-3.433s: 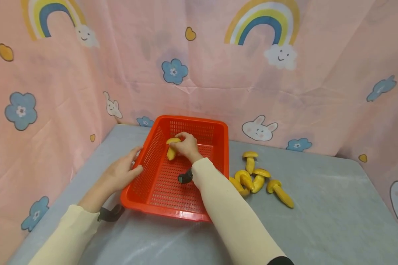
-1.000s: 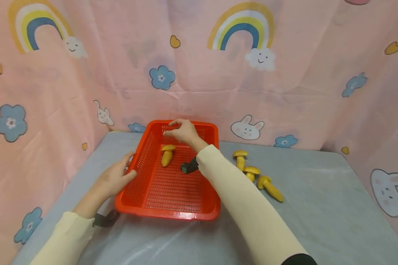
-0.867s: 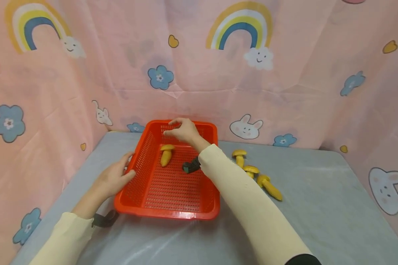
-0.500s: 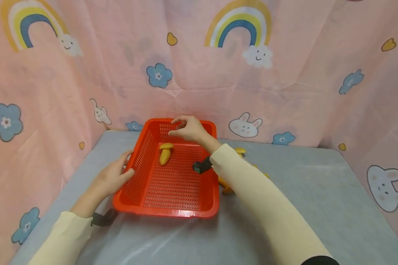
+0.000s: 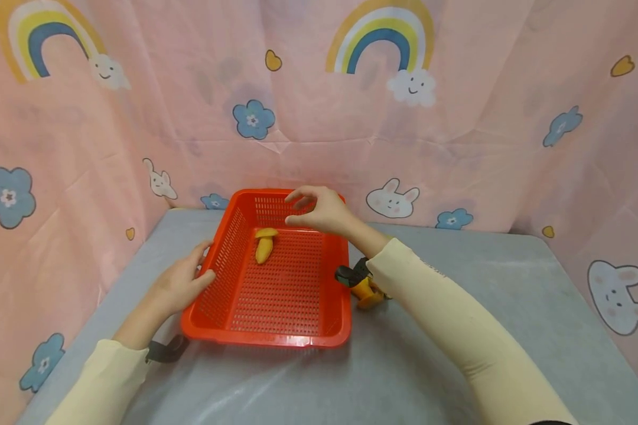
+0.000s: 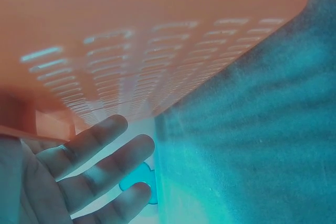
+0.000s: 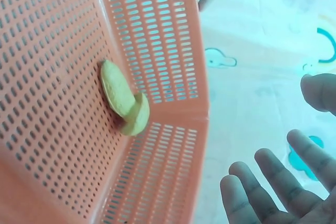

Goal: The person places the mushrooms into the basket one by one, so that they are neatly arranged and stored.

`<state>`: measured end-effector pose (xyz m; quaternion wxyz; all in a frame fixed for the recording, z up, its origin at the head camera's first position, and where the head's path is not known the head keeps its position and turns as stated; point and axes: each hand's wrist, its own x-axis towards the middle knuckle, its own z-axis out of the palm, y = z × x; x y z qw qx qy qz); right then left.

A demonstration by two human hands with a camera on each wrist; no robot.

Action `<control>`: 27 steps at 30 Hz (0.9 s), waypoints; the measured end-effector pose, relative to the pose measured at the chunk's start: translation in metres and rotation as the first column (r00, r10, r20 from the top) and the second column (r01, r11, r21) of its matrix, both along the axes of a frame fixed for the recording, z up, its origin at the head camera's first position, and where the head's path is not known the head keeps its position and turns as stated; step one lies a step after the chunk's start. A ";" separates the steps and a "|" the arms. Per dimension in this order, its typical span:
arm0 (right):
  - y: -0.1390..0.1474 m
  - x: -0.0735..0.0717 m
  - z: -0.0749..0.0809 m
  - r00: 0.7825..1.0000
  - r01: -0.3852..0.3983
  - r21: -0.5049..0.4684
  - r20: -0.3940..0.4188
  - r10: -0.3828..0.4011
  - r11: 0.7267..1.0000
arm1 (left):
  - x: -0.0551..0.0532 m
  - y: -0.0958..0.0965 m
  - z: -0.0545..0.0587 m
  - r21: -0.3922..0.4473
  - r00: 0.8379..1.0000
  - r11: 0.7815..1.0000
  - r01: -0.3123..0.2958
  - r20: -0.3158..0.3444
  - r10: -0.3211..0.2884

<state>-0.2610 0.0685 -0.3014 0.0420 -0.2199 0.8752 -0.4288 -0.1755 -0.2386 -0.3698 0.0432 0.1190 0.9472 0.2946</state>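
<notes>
A red perforated plastic basket [image 5: 266, 339] stands on the table. One yellow toy mushroom [image 5: 264, 249] lies near its left wall, cap towards the back; the right wrist view shows this mushroom [image 7: 119, 94] too. My left hand [image 5: 178, 286] is at the left rim, thumb at the top edge, fingers outside the wall. In the left wrist view, those fingers [image 6: 113, 163] are extended and spread. Above the basket's back right part hovers my right hand [image 5: 325, 211], its fingers loosely bent with nothing between them. More yellow mushrooms [image 5: 371, 295] lie right of the basket, mostly hidden by my right sleeve.
A grey cloth covers the table [image 5: 276, 389]. Pink printed curtains [image 5: 319, 118] rise behind it and at both sides. A dark wrist camera [image 5: 353, 273] on my right arm hangs by the basket's right rim; another dark mount [image 5: 167, 349] sits under my left wrist.
My right hand has released a mushroom in the basket, risen and moved right. Its sleeve now covers most of the mushrooms outside. The left hand has stayed at the rim.
</notes>
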 end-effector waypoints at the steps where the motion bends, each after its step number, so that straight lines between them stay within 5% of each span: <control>1: 0.003 0.002 0.001 1.000 -0.005 0.002 -0.008 0.005 1.000 | 0.000 0.000 0.000 -0.001 1.000 1.000 -0.001 0.001 0.001; 14: 0.048 0.027 0.002 0.996 -0.078 -0.002 -0.045 0.078 0.997 | -0.001 0.001 0.000 -0.016 1.000 1.000 -0.005 -0.003 0.005; 27: 0.086 0.060 -0.010 0.998 -0.038 0.053 -0.041 0.040 0.998 | -0.001 0.000 -0.001 -0.006 1.000 1.000 -0.005 0.001 0.005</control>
